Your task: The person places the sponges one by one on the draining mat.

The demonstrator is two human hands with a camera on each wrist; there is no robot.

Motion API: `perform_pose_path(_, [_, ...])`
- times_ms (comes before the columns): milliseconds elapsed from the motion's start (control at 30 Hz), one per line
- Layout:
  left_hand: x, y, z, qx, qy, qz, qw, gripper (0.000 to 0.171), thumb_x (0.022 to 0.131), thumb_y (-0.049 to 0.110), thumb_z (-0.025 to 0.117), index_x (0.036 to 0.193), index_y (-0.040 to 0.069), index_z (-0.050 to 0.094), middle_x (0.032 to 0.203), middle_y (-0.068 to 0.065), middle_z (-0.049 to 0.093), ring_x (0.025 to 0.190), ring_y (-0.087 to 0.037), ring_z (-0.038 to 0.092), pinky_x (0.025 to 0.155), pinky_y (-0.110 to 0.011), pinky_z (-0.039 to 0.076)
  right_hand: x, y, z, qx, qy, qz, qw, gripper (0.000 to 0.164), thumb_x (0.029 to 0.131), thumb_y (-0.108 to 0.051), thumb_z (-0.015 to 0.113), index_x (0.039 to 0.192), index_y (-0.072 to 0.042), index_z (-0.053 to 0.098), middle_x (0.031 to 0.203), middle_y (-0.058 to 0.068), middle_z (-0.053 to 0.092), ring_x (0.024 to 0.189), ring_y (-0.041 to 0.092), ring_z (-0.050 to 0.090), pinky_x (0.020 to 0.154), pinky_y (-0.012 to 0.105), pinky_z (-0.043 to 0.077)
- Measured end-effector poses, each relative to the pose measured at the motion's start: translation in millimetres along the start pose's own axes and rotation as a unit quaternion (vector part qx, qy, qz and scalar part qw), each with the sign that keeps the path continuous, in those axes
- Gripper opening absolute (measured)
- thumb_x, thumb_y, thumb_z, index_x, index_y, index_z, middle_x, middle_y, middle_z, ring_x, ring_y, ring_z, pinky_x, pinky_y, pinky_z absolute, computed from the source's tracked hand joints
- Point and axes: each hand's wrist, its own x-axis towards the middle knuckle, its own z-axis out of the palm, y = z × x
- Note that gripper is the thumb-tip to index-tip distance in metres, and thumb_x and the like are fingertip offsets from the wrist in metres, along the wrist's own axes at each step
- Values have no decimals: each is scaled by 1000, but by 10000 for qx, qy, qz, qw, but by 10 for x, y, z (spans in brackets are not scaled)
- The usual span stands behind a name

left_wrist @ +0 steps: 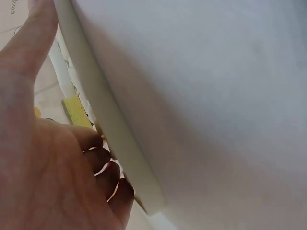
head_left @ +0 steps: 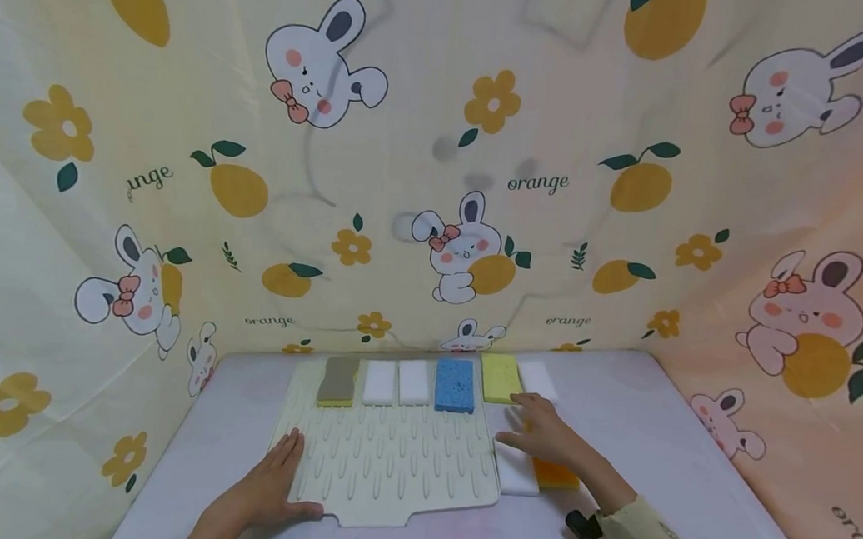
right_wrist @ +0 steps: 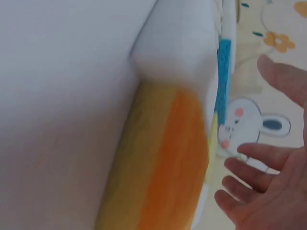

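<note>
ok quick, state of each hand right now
Left hand: open, resting at the edge of the pale board.
Right hand: open, holding nothing.

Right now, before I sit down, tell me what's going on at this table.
A person rests the left hand on the left edge of a pale ridged board. Across its far end stand a grey-and-yellow sponge, two white blocks and a blue sponge. The right hand, fingers spread and holding nothing, is above the pieces right of the board, among them a yellow sponge and an orange sponge.
</note>
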Motion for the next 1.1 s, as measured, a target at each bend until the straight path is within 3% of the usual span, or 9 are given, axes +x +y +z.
perform_pose_path(467, [12,-63,20,24,66,-44,10000,140,74,72,87,164,-14,22,173,-35,14,160,-53,17,128,-65,24,-327,411,-239,0,-270,-68,9996,103,86,-51,89,163,-3,40,168,28,34,151,52,33,119,76,32])
perform_pose_path(733, [53,-57,46,66,-81,-176,9998,141,72,72,87,164,-13,23,174,-34,13,160,-52,18,128,-64,25,-478,626,-327,-78,-579,-209,9981,118,82,-51,92,163,8,30,167,36,31,151,59,29,121,77,27])
perform_pose_path(1100, [69,-18,0,23,-175,-192,9997,141,72,69,90,163,-15,22,173,-36,12,160,-52,18,128,-64,26,-564,733,-328,93,-701,-169,9974,126,78,-49,96,167,3,24,169,35,26,154,59,25,121,78,24])
